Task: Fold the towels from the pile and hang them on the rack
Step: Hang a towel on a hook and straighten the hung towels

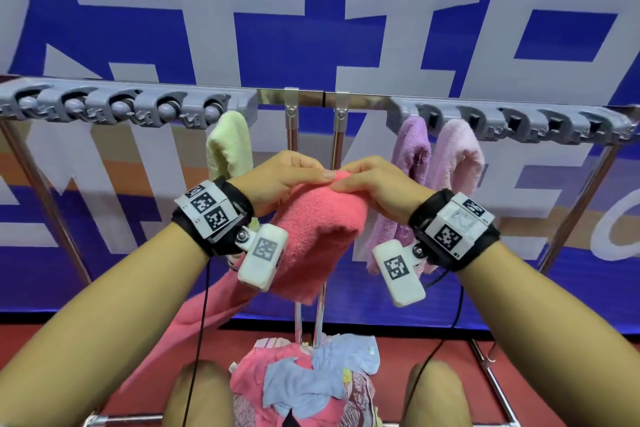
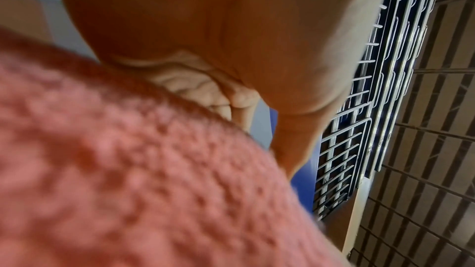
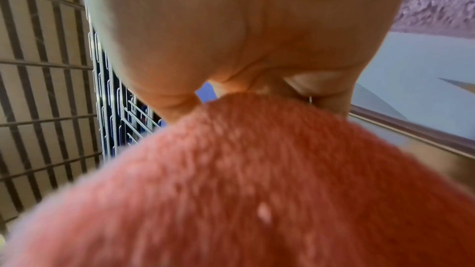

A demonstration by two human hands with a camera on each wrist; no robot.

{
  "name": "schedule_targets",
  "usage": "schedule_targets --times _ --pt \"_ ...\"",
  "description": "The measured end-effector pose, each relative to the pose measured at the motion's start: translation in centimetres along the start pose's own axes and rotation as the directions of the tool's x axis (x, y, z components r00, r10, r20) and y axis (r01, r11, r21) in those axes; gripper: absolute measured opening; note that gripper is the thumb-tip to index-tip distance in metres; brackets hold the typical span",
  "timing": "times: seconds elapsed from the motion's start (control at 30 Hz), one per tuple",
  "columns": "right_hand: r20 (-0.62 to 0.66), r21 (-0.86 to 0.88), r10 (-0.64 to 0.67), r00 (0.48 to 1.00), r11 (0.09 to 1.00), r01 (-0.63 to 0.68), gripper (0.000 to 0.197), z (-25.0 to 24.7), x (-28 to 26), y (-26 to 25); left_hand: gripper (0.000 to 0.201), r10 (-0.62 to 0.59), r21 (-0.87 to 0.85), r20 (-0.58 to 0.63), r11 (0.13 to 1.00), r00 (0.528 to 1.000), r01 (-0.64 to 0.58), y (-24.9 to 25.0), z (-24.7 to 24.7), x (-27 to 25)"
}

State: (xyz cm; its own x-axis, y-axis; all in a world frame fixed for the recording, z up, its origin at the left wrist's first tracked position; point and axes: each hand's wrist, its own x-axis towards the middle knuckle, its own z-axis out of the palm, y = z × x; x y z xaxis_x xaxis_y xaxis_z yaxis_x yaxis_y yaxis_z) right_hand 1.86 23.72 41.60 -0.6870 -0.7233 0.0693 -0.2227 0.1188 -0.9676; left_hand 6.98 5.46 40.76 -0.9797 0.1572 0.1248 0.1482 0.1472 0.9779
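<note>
Head view, L to R: the rack [image 1: 311,98] runs as a chrome bar across the far side w/ grey plastic clip blocks at both ends; a slanted chrome leg drops at far left. A pale yellow-green towel [image 1: 230,144] hangs folded from the rightmost clip of the left block, long axis vertical, terry nap.

Just right of it and nearer, the left hand [image 1: 282,177] pinches the top edge of the coral towel [image 1: 318,229], thumb on the near face and fingers curled over the far side. The coral towel is held up in front of the rack's middle posts, below the bar. It peaks where the two hands meet; its folded body hangs down, and a long tail trails down-left behind the left forearm. Thick looped terry, blurred coral in both wrist views [image 2: 154,180] [image 3: 257,180]. The right hand [image 1: 375,184] pinches the same top edge, thumb tip almost touching the left thumb.

Behind the right hand a purple towel [image 1: 412,146] and, beside it, a light pink towel [image 1: 459,156] hang from the right block's first clips, long axes vertical, partly hidden by the hand and wrist.

Low centre, between the person's knees, the pile [image 1: 304,385]: crumpled pink, light blue and patterned cloths. Red floor, blue-and-white banner behind.
</note>
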Motion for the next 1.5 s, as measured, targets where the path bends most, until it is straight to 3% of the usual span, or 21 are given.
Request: schedule_targets --times 0.1,0.23,0.33,0.47,0.53,0.63,0.7,0.83,0.87,0.93,1.07,1.13,1.3,1.5 --pt "-0.059 0.076 -0.052 0.997 0.996 0.056 0.054 -0.7 0.1 -0.1 0.056 -0.058 0.016 -0.009 0.998 0.998 0.058 -0.9 -1.1 -0.8" --pt "-0.095 0.117 -0.082 0.992 0.989 0.093 0.006 -1.3 -0.2 0.0 0.042 -0.046 -0.113 -0.029 0.993 0.999 0.043 -1.6 -2.5 -1.6" --pt "-0.046 -0.001 -0.082 0.996 0.997 0.082 0.014 -0.9 0.1 0.8 0.021 0.012 -0.176 -0.018 0.984 1.0 -0.015 -1.1 -2.5 -1.8" --pt "0.045 0.007 -0.001 0.999 1.0 0.0 0.022 0.6 0.7 0.8 0.038 0.034 -0.174 -0.065 0.984 0.997 -0.045 -0.4 -1.8 -1.6" --pt "0.072 0.01 0.0 0.997 1.0 -0.001 0.029 1.1 0.9 0.6 0.034 0.028 -0.179 -0.064 0.983 0.998 -0.039 -0.3 -1.6 -1.5" --pt "0.105 0.062 -0.035 0.994 0.998 0.028 0.011 1.6 1.3 0.1 0.025 0.034 -0.193 -0.078 0.98 0.996 -0.049 0.1 -1.7 -2.3" --pt "0.109 0.125 -0.042 0.993 0.992 0.028 0.012 2.2 1.7 -0.2 0.011 0.027 -0.199 -0.097 0.979 0.995 -0.046 0.0 -2.3 -2.9" --pt "0.134 0.243 -0.038 0.99 0.97 0.004 0.052 4.7 2.9 -1.4 0.019 0.016 -0.195 -0.156 0.98 0.988 -0.046 0.2 -4.2 -4.8" --pt "0.133 0.257 -0.046 0.99 0.966 0.01 0.053 5.4 3.3 -1.7 0.011 0.008 -0.183 -0.175 0.982 0.984 -0.04 0.4 -4.9 -5.4" --pt "0.133 0.28 -0.065 0.989 0.96 0.025 0.03 6.9 4.4 -2.2 0.03 0.012 -0.164 -0.223 0.985 0.975 -0.05 0.5 -6.4 -6.4" --pt "0.125 0.28 -0.063 0.99 0.96 0.025 0.024 10.2 6.4 -3.1 0.013 0.04 -0.084 -0.353 0.994 0.935 -0.075 1.5 -9.2 -8.6" --pt "0.103 0.176 -0.098 0.99 0.981 0.079 0.004 11.5 7.1 -3.6 0.012 0.031 -0.063 -0.439 0.996 0.898 -0.065 1.8 -10.7 -9.4" --pt "-0.008 0.067 -0.197 0.98 0.978 0.197 0.029 14.6 9.3 -5.3 0.02 0.122 -0.008 -0.519 0.989 0.846 -0.148 3.0 -13.4 -10.2" --pt "-0.023 -0.114 -0.304 0.952 0.947 0.3 0.022 17.3 12.4 -9.5 0.022 0.165 0.0 -0.627 0.977 0.762 -0.212 5.7 -16.7 -9.4"
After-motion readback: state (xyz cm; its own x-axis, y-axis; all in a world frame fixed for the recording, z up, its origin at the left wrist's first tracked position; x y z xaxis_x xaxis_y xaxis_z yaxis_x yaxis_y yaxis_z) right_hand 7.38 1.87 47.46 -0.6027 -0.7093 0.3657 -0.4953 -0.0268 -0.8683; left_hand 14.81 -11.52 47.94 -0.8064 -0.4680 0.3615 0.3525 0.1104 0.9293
